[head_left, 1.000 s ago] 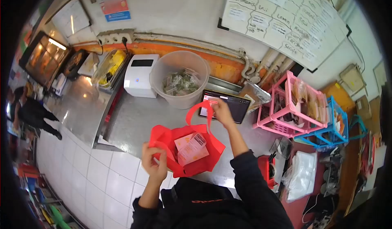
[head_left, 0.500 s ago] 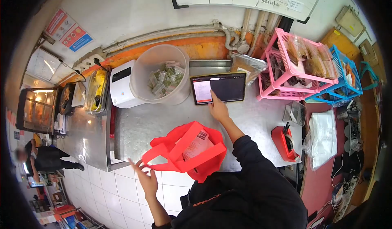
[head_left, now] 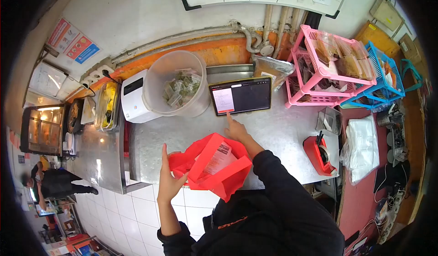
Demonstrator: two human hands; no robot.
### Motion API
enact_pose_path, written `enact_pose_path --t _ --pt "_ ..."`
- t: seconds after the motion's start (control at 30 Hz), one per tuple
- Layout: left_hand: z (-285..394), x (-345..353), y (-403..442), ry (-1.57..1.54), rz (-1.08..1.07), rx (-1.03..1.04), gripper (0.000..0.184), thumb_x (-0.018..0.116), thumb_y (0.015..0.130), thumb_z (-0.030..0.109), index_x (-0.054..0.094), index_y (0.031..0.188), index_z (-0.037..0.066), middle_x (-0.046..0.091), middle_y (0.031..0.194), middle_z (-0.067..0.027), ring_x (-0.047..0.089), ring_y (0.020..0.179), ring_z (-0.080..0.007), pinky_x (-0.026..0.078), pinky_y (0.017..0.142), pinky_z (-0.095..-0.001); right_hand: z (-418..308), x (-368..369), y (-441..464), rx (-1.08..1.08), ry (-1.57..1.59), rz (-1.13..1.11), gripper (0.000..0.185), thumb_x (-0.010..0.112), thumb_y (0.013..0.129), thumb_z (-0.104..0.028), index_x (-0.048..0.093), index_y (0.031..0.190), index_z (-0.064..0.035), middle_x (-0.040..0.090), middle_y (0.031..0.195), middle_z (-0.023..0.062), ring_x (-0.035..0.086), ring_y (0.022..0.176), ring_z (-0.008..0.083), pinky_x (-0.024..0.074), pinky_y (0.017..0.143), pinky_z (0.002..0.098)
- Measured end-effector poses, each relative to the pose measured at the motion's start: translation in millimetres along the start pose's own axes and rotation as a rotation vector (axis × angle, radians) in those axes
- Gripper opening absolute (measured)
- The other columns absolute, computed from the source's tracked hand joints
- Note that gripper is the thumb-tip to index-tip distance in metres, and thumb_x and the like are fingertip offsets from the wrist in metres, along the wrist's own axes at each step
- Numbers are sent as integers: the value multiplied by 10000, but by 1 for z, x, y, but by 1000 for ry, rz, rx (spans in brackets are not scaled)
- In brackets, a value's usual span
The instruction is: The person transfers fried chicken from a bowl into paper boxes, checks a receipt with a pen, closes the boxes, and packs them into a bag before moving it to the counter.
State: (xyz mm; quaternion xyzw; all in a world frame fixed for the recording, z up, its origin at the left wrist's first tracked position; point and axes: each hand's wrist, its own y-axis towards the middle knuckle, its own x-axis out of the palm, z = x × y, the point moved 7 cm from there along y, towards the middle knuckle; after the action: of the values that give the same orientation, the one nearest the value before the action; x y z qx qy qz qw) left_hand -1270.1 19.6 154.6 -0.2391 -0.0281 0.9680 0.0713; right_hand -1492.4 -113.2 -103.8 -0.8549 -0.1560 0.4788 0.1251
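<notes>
A red fabric carrier bag point(head_left: 235, 183) stands at the front edge of the metal counter, with a printed white paper point(head_left: 218, 159) showing in its opening. My left hand point(head_left: 171, 183) is at the bag's left side, thumb and fingers apart; whether it touches the fabric I cannot tell. Beyond the bag, my right hand point(head_left: 238, 130) points with its index finger at the lower edge of a tablet point(head_left: 251, 96), near a red bar on the screen. Its other fingers are partly hidden. The tablet leans up at the back, a white panel lit on its left.
Left of the tablet stand a clear bucket point(head_left: 153, 91) of small sachets and a white printer-like device point(head_left: 133, 96). Pink baskets point(head_left: 303, 85) and blue baskets point(head_left: 392, 94) hold packets. A red tape dispenser point(head_left: 315, 158) and plastic bags point(head_left: 362, 146) lie right. Another person point(head_left: 57, 183) stands far left.
My right index finger has drawn down from the screen to the tablet's lower edge. My left hand has moved up against the bag's left side, and the bag's left handle has folded inward.
</notes>
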Motion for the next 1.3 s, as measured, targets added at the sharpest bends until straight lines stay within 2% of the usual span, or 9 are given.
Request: enact_pose_path --t 0.17,0.3,0.4,0.5,0.67,0.8,1.0,1.13,1.3 --pt "29 -9 -4 198 50 136 1010 775 616 84 173 1427 59 513 1170 -180 559 1010 -297 451 856 -365 -37 -76 -76 -230 1227 115 673 613 810 -372 362 1357 -72 568 1115 141 545 1031 305 384 916 441" --pt "41 -5 1 403 -1 289 974 755 599 58 219 1412 65 585 1034 -151 587 904 -299 469 784 -379 -119 -184 -210 -949 733 271 589 622 803 -396 472 1277 -81 533 1167 104 431 1194 280 296 994 452" --pt "-3 10 17 653 -243 86 966 733 573 50 243 1404 83 619 822 -112 600 775 -297 468 734 -401 -139 -169 -240 -639 44 218 536 696 701 -388 576 1133 -95 567 1129 103 471 1143 258 252 1015 485" --pt "35 47 16 695 -275 657 943 695 554 32 279 1397 100 592 678 -91 586 638 -293 465 637 -400 -124 -125 -231 -555 -236 130 388 686 668 -236 603 1025 -112 603 1009 64 520 1032 254 278 965 531" --pt "52 128 -2 730 -697 698 744 650 638 228 426 1346 186 538 580 -103 560 518 -268 422 487 -400 -151 -148 -297 -824 493 178 188 571 729 -45 602 914 -54 613 918 140 555 899 325 407 809 434" --pt "91 158 -10 139 -744 817 205 613 764 209 648 927 90 528 581 -74 522 513 -200 405 510 -333 -135 -192 -364 -851 735 69 106 518 796 -33 463 880 2 536 819 166 516 827 340 392 718 417" --pt "229 278 -73 -12 -631 836 134 575 815 166 617 861 47 538 609 -73 518 561 -175 403 547 -315 -24 -262 -534 -865 710 763 377 614 689 -41 488 1043 -7 512 1021 144 490 1006 337 386 895 401" --pt "303 368 -165 -137 -693 923 131 550 849 136 596 817 18 544 628 -73 515 592 -159 401 571 -303 66 -247 -682 -389 521 1056 655 665 755 -198 364 1320 -60 383 1306 172 359 1234 345 321 1015 409" --pt "382 489 -288 -291 -835 1057 183 519 891 100 570 762 -19 552 652 -73 512 632 -139 399 601 -288 155 -171 -873 188 476 1352 453 630 792 -178 484 1194 -31 502 1159 155 486 1098 307 379 950 371"
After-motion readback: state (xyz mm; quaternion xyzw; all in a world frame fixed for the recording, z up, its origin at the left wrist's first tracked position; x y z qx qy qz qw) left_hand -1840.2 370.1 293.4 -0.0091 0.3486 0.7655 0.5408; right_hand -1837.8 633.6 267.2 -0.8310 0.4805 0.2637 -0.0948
